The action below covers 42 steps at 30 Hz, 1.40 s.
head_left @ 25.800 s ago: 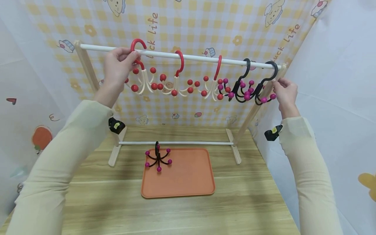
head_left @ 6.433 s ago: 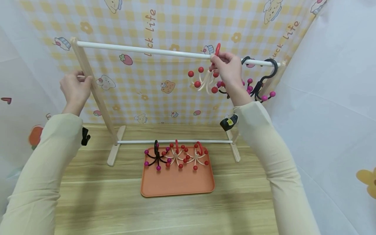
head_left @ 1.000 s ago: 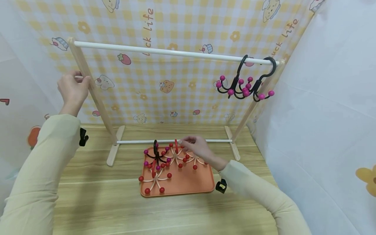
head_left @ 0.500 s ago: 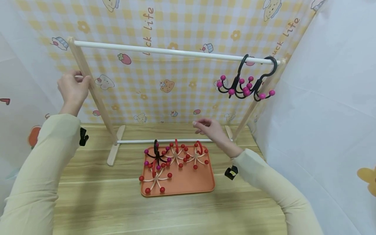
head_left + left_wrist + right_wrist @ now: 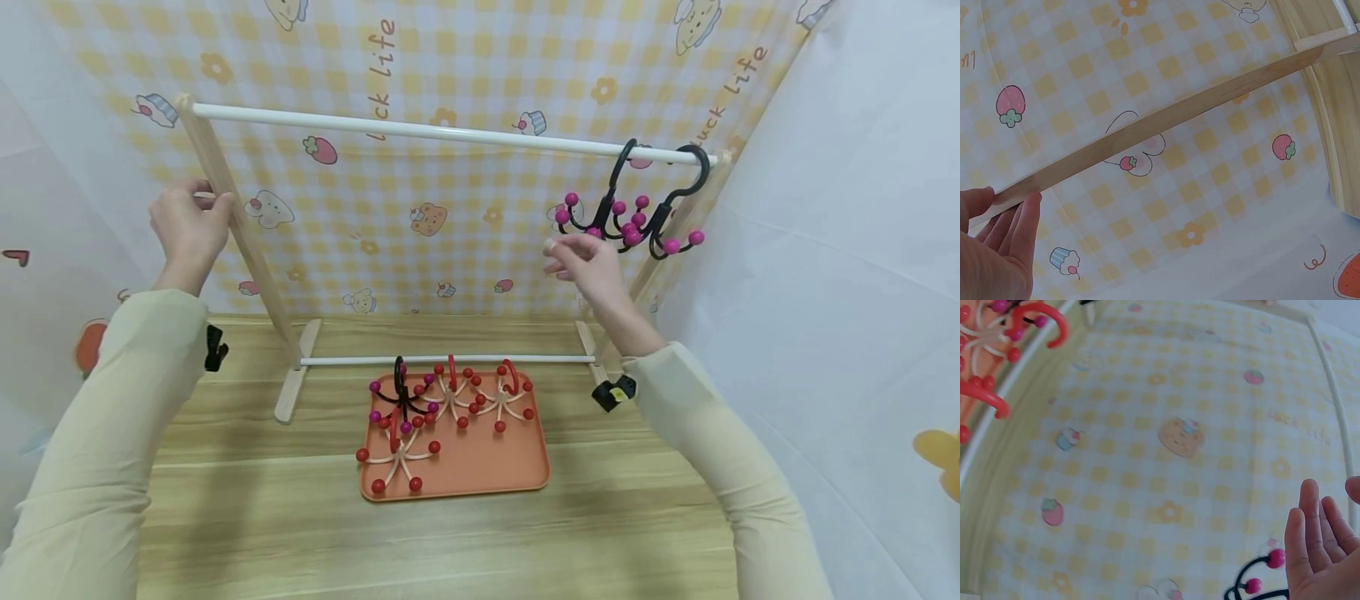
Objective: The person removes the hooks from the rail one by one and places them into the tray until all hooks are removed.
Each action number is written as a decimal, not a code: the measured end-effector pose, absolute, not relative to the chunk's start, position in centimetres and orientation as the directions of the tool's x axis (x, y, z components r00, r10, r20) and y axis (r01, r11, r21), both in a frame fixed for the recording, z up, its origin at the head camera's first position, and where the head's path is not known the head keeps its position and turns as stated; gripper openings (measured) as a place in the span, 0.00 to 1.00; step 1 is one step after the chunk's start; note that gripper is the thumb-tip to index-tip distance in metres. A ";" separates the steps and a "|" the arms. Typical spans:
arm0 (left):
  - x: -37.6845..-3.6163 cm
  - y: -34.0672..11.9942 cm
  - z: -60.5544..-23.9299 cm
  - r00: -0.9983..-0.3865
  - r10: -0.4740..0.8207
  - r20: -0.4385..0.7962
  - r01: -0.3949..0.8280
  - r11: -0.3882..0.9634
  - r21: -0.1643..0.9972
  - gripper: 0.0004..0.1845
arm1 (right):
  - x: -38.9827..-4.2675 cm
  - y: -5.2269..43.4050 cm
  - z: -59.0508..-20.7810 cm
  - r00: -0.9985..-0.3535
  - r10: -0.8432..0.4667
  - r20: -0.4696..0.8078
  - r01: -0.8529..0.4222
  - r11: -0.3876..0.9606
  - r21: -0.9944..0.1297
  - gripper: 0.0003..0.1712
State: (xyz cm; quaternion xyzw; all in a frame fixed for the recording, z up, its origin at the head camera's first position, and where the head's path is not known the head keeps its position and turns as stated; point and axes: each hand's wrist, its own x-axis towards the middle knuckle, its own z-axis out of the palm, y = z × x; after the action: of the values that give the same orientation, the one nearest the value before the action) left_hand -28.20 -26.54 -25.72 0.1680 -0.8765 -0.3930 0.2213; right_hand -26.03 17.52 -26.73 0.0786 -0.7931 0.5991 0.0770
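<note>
My left hand (image 5: 189, 229) grips the left wooden post (image 5: 251, 242) of a hanging rack, thumb and fingers (image 5: 1030, 222) on either side of it. My right hand (image 5: 592, 268) is in the air, holding nothing, with fingers (image 5: 1311, 515) extended. It overlaps the lower part of a black claw hanger (image 5: 617, 175) with magenta balls. Another black claw hanger (image 5: 660, 215) hangs to its right on the white rail (image 5: 450, 133). On the orange tray (image 5: 487, 467) lie three cream claw hangers (image 5: 401, 457) with red hooks and balls, and one black claw hanger (image 5: 403, 398).
A lower white bar (image 5: 337, 362) joins the rack's feet just behind the tray. The rack and tray stand on a wood-grain table (image 5: 465, 550). A yellow checked cloth (image 5: 360, 192) hangs behind, with white cloth (image 5: 862, 250) at the sides.
The three red-hooked hangers went from the rail to the tray, the last one at its front left. My right hand has since risen from the tray toward the black hangers. The left stays on the post.
</note>
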 end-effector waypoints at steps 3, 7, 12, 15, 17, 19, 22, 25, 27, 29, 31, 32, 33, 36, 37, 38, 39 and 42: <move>-28.2 -26.5 -25.7 -0.844 -0.470 0.257 -0.124 0.638 0.760 0.24 | -26.3 18.2 -25.3 -0.971 0.025 0.237 -0.224 0.238 -0.945 0.16; -28.2 -26.5 -25.7 -0.843 -0.469 0.263 -0.124 0.645 0.755 0.24 | -26.5 19.0 -23.6 -0.963 0.092 0.253 -0.231 0.204 -0.951 0.15; -28.2 -26.5 -25.8 -0.842 -0.471 0.264 -0.121 0.641 0.758 0.24 | -26.8 20.0 -22.1 -0.947 0.160 0.280 -0.261 0.127 -0.957 0.16; -28.1 -26.5 -25.8 -0.842 -0.471 0.263 -0.118 0.636 0.763 0.24 | -27.1 20.5 -21.4 -0.940 0.197 0.279 -0.269 0.079 -0.960 0.15; -28.2 -26.5 -25.7 -0.843 -0.472 0.258 -0.120 0.632 0.766 0.24 | -27.3 20.9 -21.1 -0.935 0.224 0.277 -0.269 0.065 -0.961 0.15; -28.2 -26.4 -25.7 -0.843 -0.471 0.259 -0.123 0.637 0.761 0.24 | -27.4 21.2 -20.7 -0.930 0.251 0.268 -0.267 0.040 -0.963 0.15; -28.2 -26.4 -25.7 -0.844 -0.472 0.254 -0.128 0.638 0.760 0.24 | -27.6 21.6 -20.2 -0.924 0.283 0.257 -0.269 -0.006 -0.963 0.15; -28.2 -26.5 -25.7 -0.843 -0.472 0.259 -0.129 0.643 0.755 0.24 | -27.9 21.8 -19.8 -0.922 0.303 0.239 -0.264 -0.043 -0.964 0.16; -28.2 -26.5 -25.7 -0.842 -0.472 0.262 -0.127 0.646 0.753 0.24 | -28.2 21.9 -19.7 -0.924 0.311 0.224 -0.252 -0.051 -0.967 0.17; -28.2 -26.5 -25.7 -0.841 -0.471 0.265 -0.127 0.649 0.751 0.24 | -28.5 21.9 -19.6 -0.928 0.310 0.208 -0.231 -0.040 -0.972 0.18; -28.2 -26.5 -25.7 -0.841 -0.471 0.265 -0.126 0.648 0.751 0.24 | -28.8 21.8 -19.6 -0.934 0.298 0.197 -0.211 -0.017 -0.977 0.18; -28.2 -26.5 -25.7 -0.842 -0.471 0.264 -0.126 0.647 0.752 0.24 | -28.9 21.8 -19.6 -0.938 0.290 0.189 -0.198 -0.001 -0.980 0.19; -28.2 -26.5 -25.7 -0.843 -0.470 0.261 -0.126 0.644 0.754 0.24 | -29.0 21.7 -19.5 -0.942 0.281 0.183 -0.185 0.020 -0.983 0.19; -28.2 -26.6 -25.8 -0.845 -0.467 0.259 -0.123 0.642 0.757 0.24 | -29.3 21.5 -19.4 -0.951 0.256 0.171 -0.153 0.089 -0.984 0.22; -28.2 -26.6 -25.8 -0.846 -0.466 0.261 -0.122 0.644 0.755 0.24 | -29.4 21.5 -19.4 -0.954 0.252 0.164 -0.141 0.106 -0.984 0.23; -28.2 -26.6 -25.8 -0.845 -0.465 0.263 -0.121 0.646 0.754 0.24 | -29.5 21.4 -19.3 -0.955 0.250 0.157 -0.131 0.119 -0.984 0.23; -28.2 -26.6 -25.9 -0.845 -0.464 0.266 -0.119 0.648 0.752 0.24 | -29.6 21.4 -19.3 -0.957 0.249 0.152 -0.123 0.128 -0.984 0.24; -28.3 -26.6 -25.9 -0.841 -0.463 0.279 -0.116 0.659 0.743 0.24 | -29.8 21.2 -19.1 -0.958 0.254 0.135 -0.103 0.137 -0.985 0.22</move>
State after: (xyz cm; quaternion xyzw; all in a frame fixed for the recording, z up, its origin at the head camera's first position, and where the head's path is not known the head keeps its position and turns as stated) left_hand -28.30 -26.59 -25.87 0.1643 -0.8815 -0.3788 0.2289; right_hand -29.85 21.18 -19.09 -0.0509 -0.7415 0.6551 0.1360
